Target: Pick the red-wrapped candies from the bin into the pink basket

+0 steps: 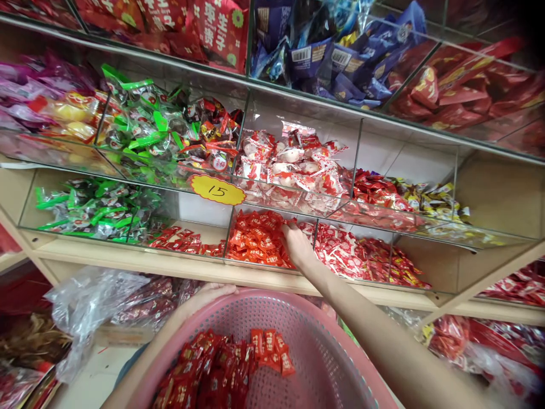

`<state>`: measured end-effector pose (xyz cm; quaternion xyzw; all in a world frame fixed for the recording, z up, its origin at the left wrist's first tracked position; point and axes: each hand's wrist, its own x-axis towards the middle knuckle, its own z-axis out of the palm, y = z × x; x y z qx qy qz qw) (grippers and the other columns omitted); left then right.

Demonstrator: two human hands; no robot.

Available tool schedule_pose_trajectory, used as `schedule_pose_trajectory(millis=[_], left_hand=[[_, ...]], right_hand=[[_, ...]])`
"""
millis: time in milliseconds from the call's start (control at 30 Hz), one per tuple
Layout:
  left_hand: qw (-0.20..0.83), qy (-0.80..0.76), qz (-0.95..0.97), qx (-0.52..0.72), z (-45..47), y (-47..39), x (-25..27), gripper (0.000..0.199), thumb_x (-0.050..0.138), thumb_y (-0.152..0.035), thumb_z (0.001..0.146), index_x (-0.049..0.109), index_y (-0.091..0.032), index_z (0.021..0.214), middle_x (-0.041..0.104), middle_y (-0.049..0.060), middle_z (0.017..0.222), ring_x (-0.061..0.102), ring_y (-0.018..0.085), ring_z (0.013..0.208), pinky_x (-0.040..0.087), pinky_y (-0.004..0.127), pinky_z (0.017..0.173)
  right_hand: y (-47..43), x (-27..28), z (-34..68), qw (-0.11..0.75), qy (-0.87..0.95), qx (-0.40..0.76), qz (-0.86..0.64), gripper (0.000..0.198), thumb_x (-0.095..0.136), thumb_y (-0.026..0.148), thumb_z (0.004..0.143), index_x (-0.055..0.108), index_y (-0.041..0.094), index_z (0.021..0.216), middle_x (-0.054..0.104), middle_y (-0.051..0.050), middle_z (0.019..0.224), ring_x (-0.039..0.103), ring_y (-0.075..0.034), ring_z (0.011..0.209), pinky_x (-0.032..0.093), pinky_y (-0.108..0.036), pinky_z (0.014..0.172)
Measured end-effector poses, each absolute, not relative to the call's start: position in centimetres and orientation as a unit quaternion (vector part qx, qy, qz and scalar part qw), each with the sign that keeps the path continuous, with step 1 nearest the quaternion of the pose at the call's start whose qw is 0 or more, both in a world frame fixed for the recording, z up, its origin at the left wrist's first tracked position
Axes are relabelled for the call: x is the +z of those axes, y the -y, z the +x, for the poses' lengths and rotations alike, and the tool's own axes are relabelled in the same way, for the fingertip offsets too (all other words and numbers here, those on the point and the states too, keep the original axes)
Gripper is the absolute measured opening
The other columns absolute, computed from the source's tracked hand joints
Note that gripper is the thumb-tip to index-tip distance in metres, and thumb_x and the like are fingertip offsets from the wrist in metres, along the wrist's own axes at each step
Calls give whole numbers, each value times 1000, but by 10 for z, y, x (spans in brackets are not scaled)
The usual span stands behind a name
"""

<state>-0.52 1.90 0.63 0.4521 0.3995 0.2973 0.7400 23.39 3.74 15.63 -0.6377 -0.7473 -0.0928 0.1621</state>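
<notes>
My right hand [296,243] reaches into a clear-walled shelf bin, at the right side of a pile of orange-red wrapped candies [255,238]. Its fingers are bent together among the wrappers, and what lies between them is hidden. My left hand [213,293] is closed over the far rim of a pink perforated plastic basket [298,318], close to the shelf edge, with the forearm along the basket's left side. Inside the basket lie a heap of dark red wrapped candies [208,369] and a small cluster of orange-red ones [272,349].
Clear dividers separate red-and-white candies [340,250] on the right from small red packets [179,240] on the left. Above, a glass-fronted tier carries a yellow "15" tag [218,190]. A clear plastic bag [93,307] hangs below the wooden shelf edge [140,258].
</notes>
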Motion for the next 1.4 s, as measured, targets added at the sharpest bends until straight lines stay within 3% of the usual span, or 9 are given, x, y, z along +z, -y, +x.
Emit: schedule_pose_trajectory(millis=[233, 333, 433, 533, 633, 800, 1167, 1400], left_hand=[[741, -387, 455, 307, -6, -19, 7, 37, 71, -35, 69, 66, -5, 91, 62, 12, 97, 60, 15, 83, 44, 25, 81], [752, -373, 439, 320, -4, -16, 9, 34, 73, -32, 66, 66, -5, 84, 63, 11, 89, 59, 14, 76, 44, 25, 77], [760, -358, 436, 323, -2, -14, 6, 39, 71, -32, 69, 65, -4, 97, 62, 13, 96, 60, 16, 81, 44, 28, 82], [750, -355, 455, 324, -1, -13, 4, 44, 69, -30, 72, 61, -3, 106, 59, 16, 106, 59, 17, 87, 43, 30, 86], [730, -371, 480, 314, -2, -14, 3, 47, 69, -35, 71, 62, -1, 103, 61, 16, 100, 59, 15, 79, 44, 27, 78], [722, -365, 505, 301, -5, -18, -5, 43, 66, -38, 74, 63, -4, 100, 61, 13, 97, 57, 14, 78, 43, 26, 77], [769, -337, 449, 306, -2, -13, 9, 33, 73, -29, 67, 61, -4, 85, 61, 8, 78, 56, 11, 65, 42, 22, 67], [752, -359, 463, 303, -4, -17, 2, 32, 73, -28, 65, 61, -6, 85, 61, 7, 80, 56, 11, 69, 44, 23, 71]], right_hand=[[-17, 163, 246, 219, 742, -97, -626, 18, 41, 14, 90, 58, 16, 94, 59, -9, 91, 57, -17, 81, 36, -25, 67], [8, 159, 246, 337, 735, -48, -587, 15, 46, 23, 89, 59, 16, 88, 60, -6, 85, 56, -16, 75, 37, -25, 65], [38, 135, 235, 461, 679, 181, -542, 24, 56, 40, 82, 57, 17, 76, 58, -1, 65, 50, -13, 58, 37, -25, 55], [62, 96, 217, 443, 530, 472, -548, 32, 66, 48, 69, 55, 18, 70, 54, 2, 53, 45, -10, 46, 35, -23, 47], [71, 62, 201, 410, 382, 596, -575, 26, 70, 39, 65, 54, 19, 65, 54, 3, 50, 44, -9, 43, 34, -22, 45], [67, 42, 191, 423, 345, 611, -574, 19, 65, 31, 72, 53, 22, 60, 55, 0, 53, 48, -10, 45, 37, -23, 46], [57, 29, 168, 487, 315, 585, -567, 27, 73, 37, 61, 56, 17, 65, 56, 4, 54, 51, -7, 47, 39, -18, 46], [54, 27, 164, 488, 314, 589, -563, 28, 73, 37, 61, 54, 17, 65, 56, 4, 52, 50, -6, 45, 37, -17, 44]])
